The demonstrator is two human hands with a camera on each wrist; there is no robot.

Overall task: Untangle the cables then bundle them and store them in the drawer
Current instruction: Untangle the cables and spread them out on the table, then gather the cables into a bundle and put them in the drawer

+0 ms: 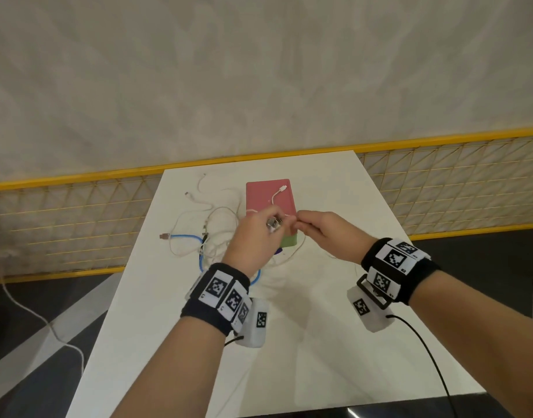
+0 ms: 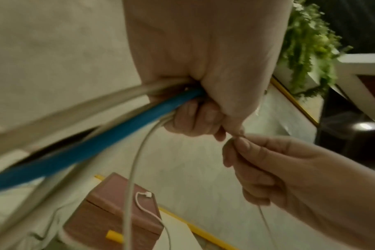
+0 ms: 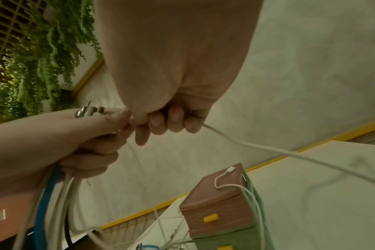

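Note:
A small drawer unit [image 1: 260,197], pink on top and green below, stands mid-table; its yellow handle [image 3: 211,217] shows in the right wrist view. A tangle of white cables [image 1: 217,224] and a blue cable [image 1: 184,236] lies to its left. My left hand [image 1: 268,221] is raised and grips a bunch of these cables, blue cable [image 2: 96,143] included, with metal plugs [image 3: 88,111] sticking out above the fist. My right hand [image 1: 301,223] meets it fingertip to fingertip and holds a white cable [image 3: 246,145] that trails off to the right. Another white cable's plug [image 1: 282,188] rests on the unit's top.
The white table [image 1: 319,327] is narrow, with a yellow mesh fence [image 1: 440,188] behind and beside it. A black wire [image 1: 425,348] hangs from the right wrist camera. A white cord [image 1: 33,315] lies on the floor at left. Green plants [image 2: 306,50] hang beyond the fence.

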